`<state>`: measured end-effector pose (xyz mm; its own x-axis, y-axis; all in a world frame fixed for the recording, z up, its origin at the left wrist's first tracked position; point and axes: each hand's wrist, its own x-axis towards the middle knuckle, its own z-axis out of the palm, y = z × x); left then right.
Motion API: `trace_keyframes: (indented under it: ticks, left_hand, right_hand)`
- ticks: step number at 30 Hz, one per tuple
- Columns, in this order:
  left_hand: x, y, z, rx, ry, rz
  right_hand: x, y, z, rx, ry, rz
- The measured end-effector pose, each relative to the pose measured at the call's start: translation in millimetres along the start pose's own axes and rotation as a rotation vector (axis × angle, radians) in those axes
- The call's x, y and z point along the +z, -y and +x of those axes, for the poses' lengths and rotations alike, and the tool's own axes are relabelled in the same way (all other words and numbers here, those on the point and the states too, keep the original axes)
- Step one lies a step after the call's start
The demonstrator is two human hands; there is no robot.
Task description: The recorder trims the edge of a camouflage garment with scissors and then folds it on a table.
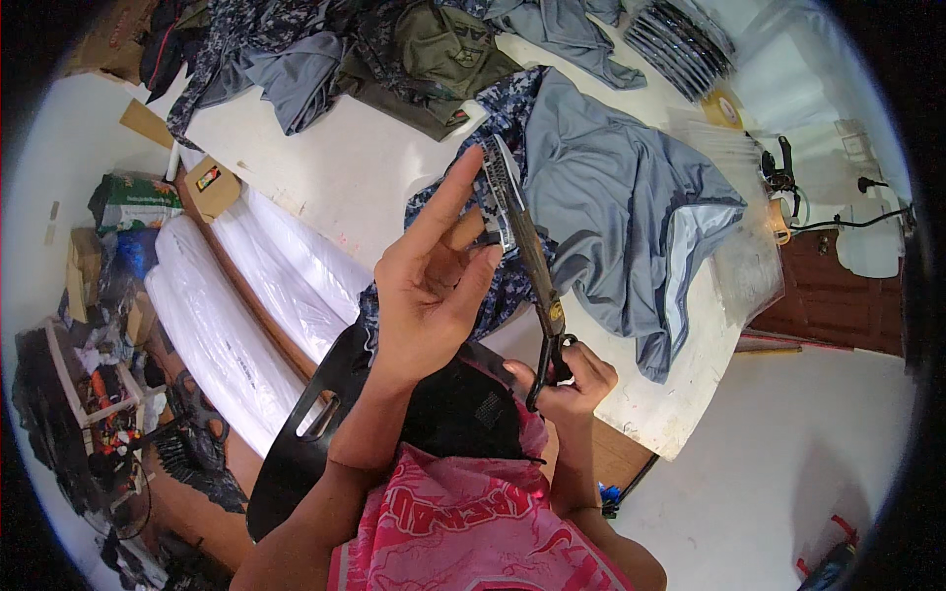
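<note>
White table (345,167) w/ grey garment (631,207): right hand (572,379) grips scissors (527,256), left hand (429,286) pinches camo strip (498,187) at blades. Cut looks just started.

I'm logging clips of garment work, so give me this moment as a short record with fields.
left hand: raised, pinching a camouflage fabric strip
right hand: gripping the scissors, blades at the strip
table: white
on the table: grey garment, stack of flat dark pieces
beside the table: white rolls
</note>
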<state>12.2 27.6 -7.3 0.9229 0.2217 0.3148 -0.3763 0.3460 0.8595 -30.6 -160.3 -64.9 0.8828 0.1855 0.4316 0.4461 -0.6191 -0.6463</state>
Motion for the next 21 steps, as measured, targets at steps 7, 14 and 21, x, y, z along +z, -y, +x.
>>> trace_keyframes:
  ticks: [7, 14, 21]
  left_hand:
    - [0.8, 0.1, -0.2, 0.031, -0.006, 0.026]
    - [-2.6, -1.6, -3.1, 0.024, 0.02, 0.04]
    - [2.4, -1.8, -6.4, -0.016, 0.029, 0.071]
  right_hand:
    - [-0.9, -2.1, -2.1, -0.008, 0.012, 0.034]
    - [-1.4, -8.3, -7.5, -0.038, 0.015, -0.01]
    - [-4.7, -1.7, -0.1, -0.039, 0.026, -0.035]
